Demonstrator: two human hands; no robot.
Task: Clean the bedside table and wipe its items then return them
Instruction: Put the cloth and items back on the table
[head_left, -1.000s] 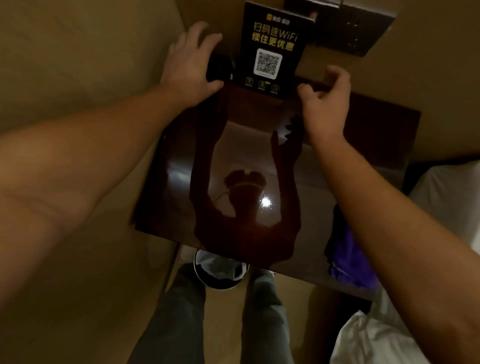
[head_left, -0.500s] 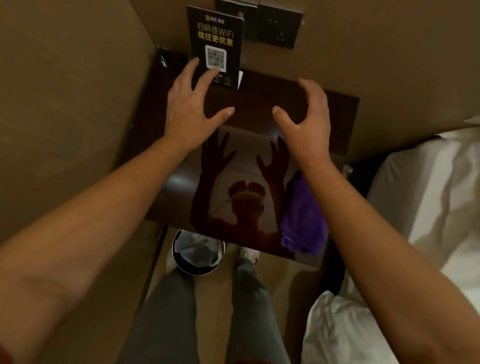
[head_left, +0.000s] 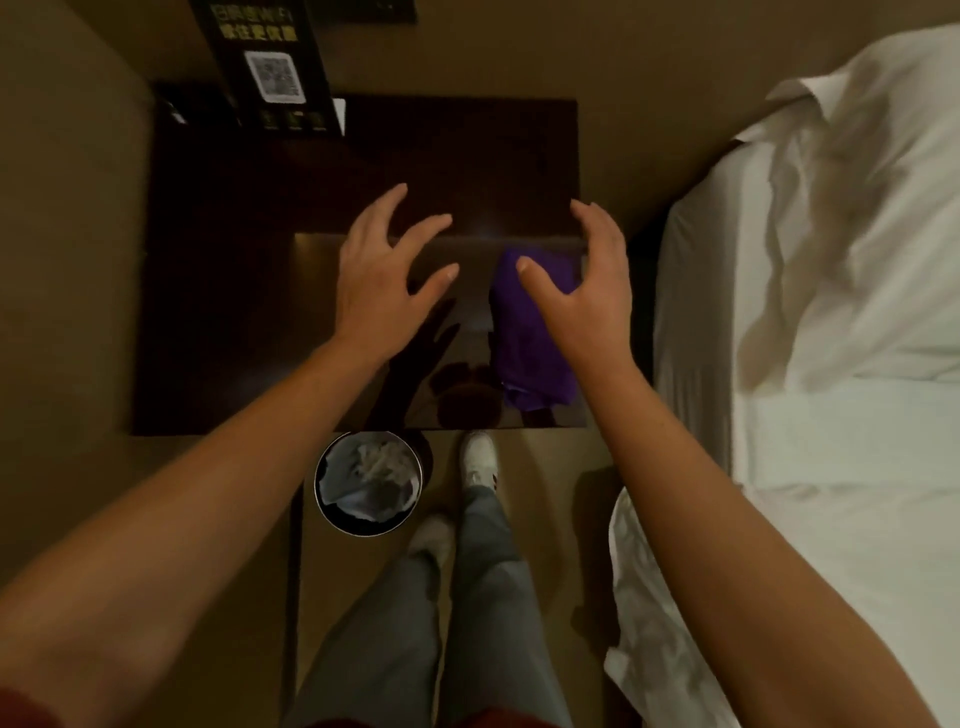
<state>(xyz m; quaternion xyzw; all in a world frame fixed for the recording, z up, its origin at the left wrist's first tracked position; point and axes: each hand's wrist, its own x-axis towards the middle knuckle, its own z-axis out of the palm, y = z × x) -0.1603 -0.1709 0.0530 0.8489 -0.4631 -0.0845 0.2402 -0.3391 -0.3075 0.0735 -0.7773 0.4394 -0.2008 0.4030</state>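
Observation:
The dark glossy bedside table (head_left: 218, 291) fills the upper middle of the head view. A black WiFi sign with a QR code (head_left: 270, 73) stands upright at its back left. A purple cloth (head_left: 530, 353) lies crumpled on the table's front right part. My left hand (head_left: 384, 275) hovers over the table's middle with fingers spread, holding nothing. My right hand (head_left: 587, 280) hangs above the cloth's far end, fingers loosely curved and empty. A small dark object sits at the table's back left corner, too dim to identify.
A round waste bin (head_left: 369, 483) with crumpled paper stands on the floor in front of the table. A bed with white sheets (head_left: 810, 270) lies close on the right. A beige wall (head_left: 62, 218) borders the left. My legs and white shoes (head_left: 478, 457) are below.
Both hands let go of the items at the table's back and pulled toward me, now spread and empty over the table's middle. The view shifted back, revealing the bed and bin.

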